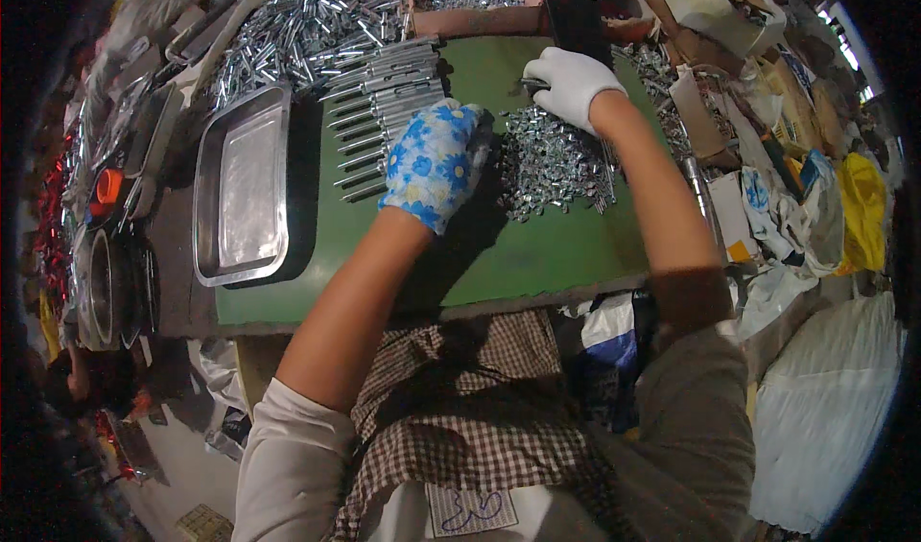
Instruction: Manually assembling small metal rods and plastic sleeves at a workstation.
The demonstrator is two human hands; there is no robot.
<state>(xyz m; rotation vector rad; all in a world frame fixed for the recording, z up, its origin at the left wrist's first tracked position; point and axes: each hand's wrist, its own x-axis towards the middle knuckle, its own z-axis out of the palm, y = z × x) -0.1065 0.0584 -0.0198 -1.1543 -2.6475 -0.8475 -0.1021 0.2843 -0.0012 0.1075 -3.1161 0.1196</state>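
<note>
My left hand (pixel 432 163), in a white glove with blue flowers, is curled at the right end of a row of metal rods (pixel 363 147). Its fingertips and whatever they hold are hidden behind the glove. These rods lie side by side on a green work mat (pixel 384 278), thicker sleeve-like parts toward the right. Over the upper edge of a heap of small metal nuts (pixel 552 163), my right hand (pixel 568 86) wears a white glove. Its fingers are bent together, and a small dark piece shows at the tips, too small to name.
A metal tray (pixel 242 264) stands at the left. Behind lie a big pile of loose metal rods (pixel 307 29) and a pinkish box (pixel 475 22) of small metal parts. More small parts, cardboard and a yellow bag (pixel 863 211) crowd the right side.
</note>
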